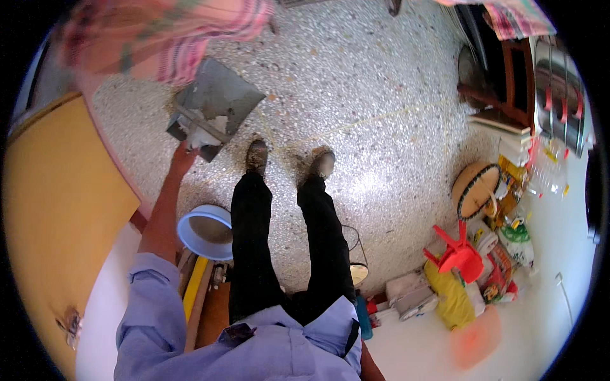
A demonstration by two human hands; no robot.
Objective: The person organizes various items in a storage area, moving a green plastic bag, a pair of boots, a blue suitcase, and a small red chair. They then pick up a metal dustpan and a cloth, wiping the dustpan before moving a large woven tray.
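My left arm reaches forward on the left, and my left hand [185, 152] is closed on the near corner of a grey metal pan [226, 92], beside my shoes. A grey bar [213, 129] lies across the pan over some crumpled whitish material [215, 121]; exactly what that is I cannot make out. Behind my left forearm, next to my left leg, is a light blue tub [187, 232] with something grey in it. Only part of my right forearm [370, 367] shows at the bottom edge; my right hand is out of view.
Pink plaid cloth [152, 35] hangs at upper left above a yellow panel [57, 209]. Along the right wall are a dark wooden piece of furniture [524, 82], plastic bottles [546, 168], a round basket [470, 187], red plastic items [464, 260] and bags [445, 292] on the speckled floor [356, 76].
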